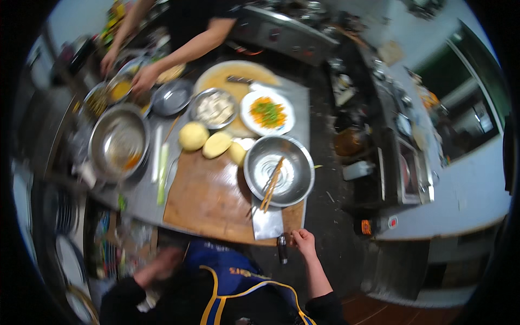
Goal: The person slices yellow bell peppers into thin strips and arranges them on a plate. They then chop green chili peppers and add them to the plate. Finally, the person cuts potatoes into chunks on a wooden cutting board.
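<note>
Beside the front right corner of a wooden cutting board (207, 191), my right hand (302, 242) has its fingers curled. It is just right of the black handle (282, 248) of a cleaver, whose broad blade (267, 227) lies flat on the board. Whether the fingers grip anything is unclear. My left hand (167, 261), blurred by motion, is low in front of the table, left of my blue apron (231, 264). A steel bowl (254, 183) rests over the board's right side with wooden chopsticks (273, 183) in it. Peeled potato pieces (217, 144) line the board's back edge.
Behind the board are a bowl of white chunks (214, 109), a plate of orange and green food (267, 113) and a knife (239, 79) on a round board (215, 75). Leftward lie pale stalks (162, 174) and a large steel bowl (118, 138). Another person's hands (145, 78) reach over bowls.
</note>
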`<state>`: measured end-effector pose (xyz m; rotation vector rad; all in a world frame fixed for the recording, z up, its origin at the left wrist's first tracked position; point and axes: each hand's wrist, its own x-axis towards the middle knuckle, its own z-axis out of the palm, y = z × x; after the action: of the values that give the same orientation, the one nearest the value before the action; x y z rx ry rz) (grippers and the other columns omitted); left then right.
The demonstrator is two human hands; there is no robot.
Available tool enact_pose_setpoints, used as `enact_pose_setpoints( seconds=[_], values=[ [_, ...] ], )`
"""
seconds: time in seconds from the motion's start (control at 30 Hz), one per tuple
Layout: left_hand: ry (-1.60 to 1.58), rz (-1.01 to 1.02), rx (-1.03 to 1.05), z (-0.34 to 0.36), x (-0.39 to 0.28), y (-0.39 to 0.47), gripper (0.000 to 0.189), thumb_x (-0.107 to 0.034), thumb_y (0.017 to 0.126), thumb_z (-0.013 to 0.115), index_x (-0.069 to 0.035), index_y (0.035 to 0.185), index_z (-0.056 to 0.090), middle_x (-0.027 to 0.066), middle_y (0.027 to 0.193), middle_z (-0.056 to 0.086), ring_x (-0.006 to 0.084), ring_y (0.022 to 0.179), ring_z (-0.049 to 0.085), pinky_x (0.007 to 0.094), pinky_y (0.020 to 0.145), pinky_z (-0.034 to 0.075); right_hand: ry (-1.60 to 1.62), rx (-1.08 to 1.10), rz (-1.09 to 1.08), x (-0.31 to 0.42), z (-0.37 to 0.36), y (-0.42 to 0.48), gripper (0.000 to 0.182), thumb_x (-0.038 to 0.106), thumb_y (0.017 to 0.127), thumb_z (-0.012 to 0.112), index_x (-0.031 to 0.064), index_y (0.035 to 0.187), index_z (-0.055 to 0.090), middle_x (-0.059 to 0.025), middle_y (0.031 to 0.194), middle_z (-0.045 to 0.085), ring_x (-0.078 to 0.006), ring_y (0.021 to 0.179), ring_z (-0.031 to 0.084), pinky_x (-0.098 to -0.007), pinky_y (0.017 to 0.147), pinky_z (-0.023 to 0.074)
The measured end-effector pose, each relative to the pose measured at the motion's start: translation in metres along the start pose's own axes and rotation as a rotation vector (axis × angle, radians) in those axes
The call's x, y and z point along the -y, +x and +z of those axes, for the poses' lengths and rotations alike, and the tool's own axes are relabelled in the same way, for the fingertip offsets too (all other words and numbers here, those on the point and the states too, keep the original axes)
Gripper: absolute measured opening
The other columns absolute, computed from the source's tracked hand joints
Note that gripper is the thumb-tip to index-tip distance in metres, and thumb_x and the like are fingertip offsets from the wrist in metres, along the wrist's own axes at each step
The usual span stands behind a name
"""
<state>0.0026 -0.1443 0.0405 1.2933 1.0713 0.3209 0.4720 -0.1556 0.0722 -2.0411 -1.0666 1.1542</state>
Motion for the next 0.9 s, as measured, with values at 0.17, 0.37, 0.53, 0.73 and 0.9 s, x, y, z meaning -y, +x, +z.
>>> enact_pose_setpoints(
  seconds=[0.17, 0.37, 0.53, 0.73, 0.9],
  values=[
    [0.467, 0.222, -0.380, -0.008, -0.087, 0.078, 0.031, -0.017, 0.083, 0.057, -0.005, 0.111, 0.056, 0.0132, 0.109, 0.056, 0.0273, 0.102, 0.054, 0.0339, 0.083, 0.045, -0.595, 0.092, -0.295, -0.004, 0.038, -0.012, 0.060, 0.012, 0.071, 0.067, 0.0052, 0.125, 0.040, -0.0206, 0.115, 0.048, -0.0364, 0.106, 0.047, -0.0412, 0.088, 0.0403],
    [0.844, 0.375, -0.569, -0.029, -0.131, 0.230, 0.051, -0.014, 0.074, 0.064, -0.008, 0.122, 0.047, 0.0171, 0.130, 0.039, 0.0335, 0.121, 0.036, 0.0384, 0.101, 0.033, -0.532, 0.038, -0.271, -0.011, 0.052, -0.010, 0.075, 0.002, 0.063, 0.067, 0.0012, 0.130, 0.032, -0.0225, 0.111, 0.045, -0.0397, 0.104, 0.045, -0.0408, 0.089, 0.0390],
    [0.978, 0.317, -0.576, -0.053, -0.157, 0.320, 0.076, -0.017, 0.061, 0.074, -0.003, 0.126, 0.039, 0.0169, 0.118, 0.046, 0.0336, 0.109, 0.043, 0.0384, 0.095, 0.036, -0.222, 0.118, -0.103, -0.028, 0.047, -0.027, 0.056, 0.001, 0.059, 0.063, -0.0009, 0.112, 0.047, -0.0141, 0.086, 0.056, -0.0295, 0.084, 0.056, -0.0363, 0.074, 0.0453],
    [0.867, 0.194, -0.410, -0.048, -0.163, 0.309, 0.056, -0.016, 0.061, 0.074, -0.004, 0.109, 0.048, 0.0150, 0.106, 0.052, 0.0305, 0.102, 0.049, 0.0373, 0.086, 0.043, 0.799, 0.366, 0.480, -0.023, 0.055, -0.039, 0.015, 0.009, 0.083, 0.055, 0.0015, 0.095, 0.050, -0.0131, 0.076, 0.060, -0.0178, 0.052, 0.056, -0.0294, 0.050, 0.0494],
    [0.812, 0.583, -0.329, -0.028, -0.121, 0.250, 0.050, -0.006, 0.072, 0.063, -0.009, 0.119, 0.048, 0.0125, 0.118, 0.051, 0.0297, 0.110, 0.048, 0.0397, 0.095, 0.038, 0.657, 0.369, 0.510, -0.010, 0.051, -0.056, 0.027, 0.023, 0.089, 0.050, 0.0044, 0.108, 0.045, -0.0127, 0.064, 0.057, -0.0200, 0.042, 0.052, -0.0302, 0.040, 0.0452]
  ],
)
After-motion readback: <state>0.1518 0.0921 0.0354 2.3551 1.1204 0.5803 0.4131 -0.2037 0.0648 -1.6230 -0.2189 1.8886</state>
